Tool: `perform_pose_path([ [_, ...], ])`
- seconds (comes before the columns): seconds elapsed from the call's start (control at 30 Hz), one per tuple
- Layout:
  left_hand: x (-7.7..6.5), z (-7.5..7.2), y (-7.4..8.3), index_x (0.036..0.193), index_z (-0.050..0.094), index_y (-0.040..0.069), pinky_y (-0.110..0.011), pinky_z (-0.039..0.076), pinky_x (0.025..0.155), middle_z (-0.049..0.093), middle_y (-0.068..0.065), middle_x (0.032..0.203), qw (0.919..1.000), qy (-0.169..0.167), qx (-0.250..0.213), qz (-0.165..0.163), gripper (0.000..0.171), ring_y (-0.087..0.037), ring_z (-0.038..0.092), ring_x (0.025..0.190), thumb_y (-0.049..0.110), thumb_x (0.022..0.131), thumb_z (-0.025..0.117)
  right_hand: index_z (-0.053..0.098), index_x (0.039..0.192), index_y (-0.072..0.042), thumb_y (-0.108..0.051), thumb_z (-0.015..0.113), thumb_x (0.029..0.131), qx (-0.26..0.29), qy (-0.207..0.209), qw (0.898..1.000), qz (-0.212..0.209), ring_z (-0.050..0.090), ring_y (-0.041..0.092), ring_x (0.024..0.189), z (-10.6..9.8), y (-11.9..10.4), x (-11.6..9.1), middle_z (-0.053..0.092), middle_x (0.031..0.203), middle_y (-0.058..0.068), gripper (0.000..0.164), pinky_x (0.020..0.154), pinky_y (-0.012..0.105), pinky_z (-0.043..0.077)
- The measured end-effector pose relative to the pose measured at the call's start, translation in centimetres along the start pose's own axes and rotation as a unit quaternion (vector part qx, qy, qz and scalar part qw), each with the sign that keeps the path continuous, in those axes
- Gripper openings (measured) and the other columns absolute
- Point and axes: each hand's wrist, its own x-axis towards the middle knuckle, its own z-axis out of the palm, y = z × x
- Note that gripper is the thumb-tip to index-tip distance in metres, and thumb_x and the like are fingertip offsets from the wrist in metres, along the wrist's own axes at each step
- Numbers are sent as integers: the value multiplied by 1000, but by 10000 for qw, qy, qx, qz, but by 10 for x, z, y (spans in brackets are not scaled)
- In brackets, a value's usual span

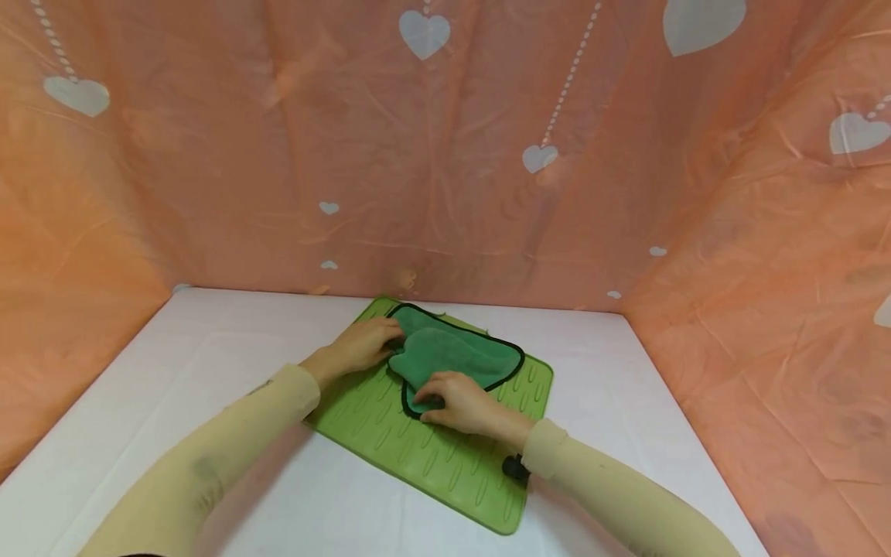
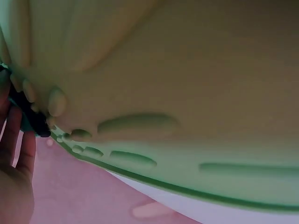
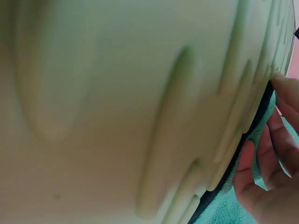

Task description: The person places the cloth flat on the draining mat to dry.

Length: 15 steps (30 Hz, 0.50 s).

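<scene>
A green cloth [image 1: 459,352] with black edging lies crumpled and partly folded over on a light green ribbed mat [image 1: 418,456]. At the cloth's left side, my left hand [image 1: 365,343] pinches the edge; in the left wrist view its fingers [image 2: 24,151] meet the black trim. My right hand [image 1: 461,404] grips the near edge with curled fingers and thumb. From the right wrist, fingertips [image 3: 246,151] show against the fluffy green cloth [image 3: 229,207], just beside its black border. Part of the cloth under each hand is hidden.
The mat lies at an angle on a white-covered table [image 1: 237,348], its far corner near the back wall. Orange curtains [image 1: 431,155] with white hearts enclose the back and both sides. A small black object [image 1: 515,467] sits at the right cuff, over the mat's right edge.
</scene>
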Motion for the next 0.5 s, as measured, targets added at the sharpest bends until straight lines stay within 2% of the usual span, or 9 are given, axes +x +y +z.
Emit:
perform_pose_path([
  [0.17,-1,1,0,103,75,9,-45,56,88,68,-6,103,9999,49,93,104,12,-28,67,99,3,93,77,80,104,-13,-16,78,96,-173,49,9997,-193,67,17,98,3,-1,1,70,103,0,9,89,33,56],
  [0.3,-1,-1,0,102,75,10,-44,56,87,68,-6,102,9999,42,49,96,8,-28,67,99,5,96,74,77,101,-11,-12,73,100,-493,44,9984,-272,66,18,97,4,-4,2,69,101,1,5,91,33,55],
  [0.4,0,-3,-1,103,76,10,-44,56,89,69,-5,104,9999,50,-82,37,9,-28,67,100,5,97,73,74,103,-10,-11,67,103,-693,-19,9974,-187,65,19,97,3,-6,2,67,102,3,7,89,31,55],
  [0.5,-1,-6,-3,105,77,10,-44,56,91,69,-5,105,9997,110,-222,-19,11,-28,67,102,4,96,74,71,104,-11,-12,64,105,-594,-17,9982,-12,64,20,98,3,-6,0,66,102,3,7,87,31,55],
])
